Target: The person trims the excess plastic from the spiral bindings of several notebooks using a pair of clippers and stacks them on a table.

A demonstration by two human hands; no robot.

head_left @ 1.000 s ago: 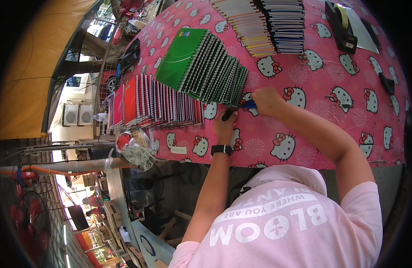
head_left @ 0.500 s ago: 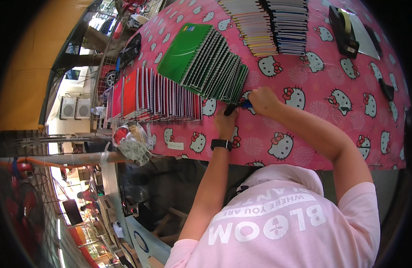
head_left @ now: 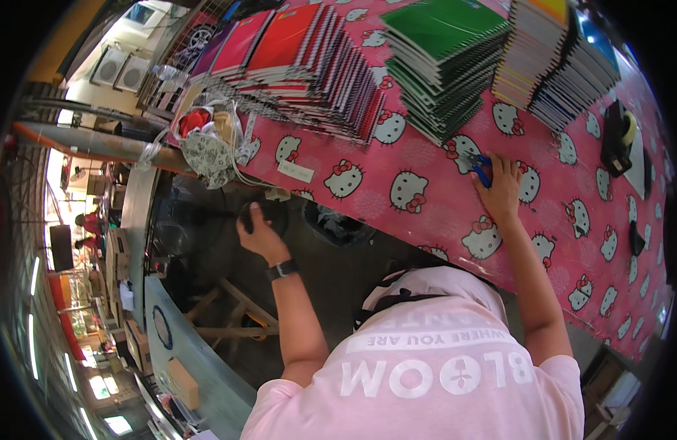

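Observation:
Over the pink cat-print tablecloth [head_left: 441,209], my right hand [head_left: 502,189] rests with its thumb and fingers around blue-handled pliers [head_left: 482,171], whose jaws point up and left. My left hand [head_left: 262,236] is off the table's near edge, above the dark floor. Its fingers curl round a small black thing [head_left: 246,217] that blends into the background, so its kind is unclear. Beyond my right hand stands a stack of green spiral notebooks [head_left: 445,29]. Red and pink spiral notebooks [head_left: 287,40] are piled to its left.
Yellow notebooks [head_left: 525,62] and blue ones [head_left: 584,81] stand at the far right, near a black tape dispenser [head_left: 616,139]. A clear plastic bag of odds and ends [head_left: 206,150] hangs at the left edge. Below the table sits a black-lined container [head_left: 337,224].
My left hand has left the green notebooks and swung down left past the table edge. My right hand has moved away from it, with the pliers now low on the cloth. The view has turned.

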